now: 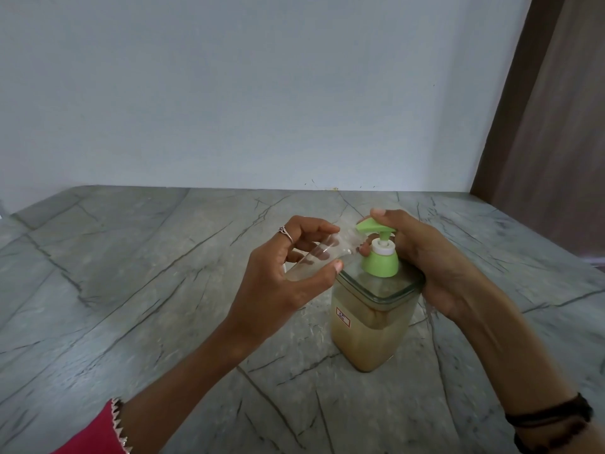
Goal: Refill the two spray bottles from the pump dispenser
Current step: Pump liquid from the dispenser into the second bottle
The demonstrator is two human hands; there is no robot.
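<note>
A square clear pump dispenser (373, 326) with yellowish-brown liquid and a green pump head (376, 229) stands on the grey stone counter (131, 290). My left hand (284, 273) grips a small clear spray bottle (322, 253), tilted, with its open neck up at the green spout. My right hand (422, 257) wraps the dispenser's top from the right; its index finger presses on the pump head. The second spray bottle is not in view.
A pale wall rises behind the counter. A brown curtain or panel (550, 126) hangs at the far right. A small red-bordered label (343, 317) sits on the dispenser's front.
</note>
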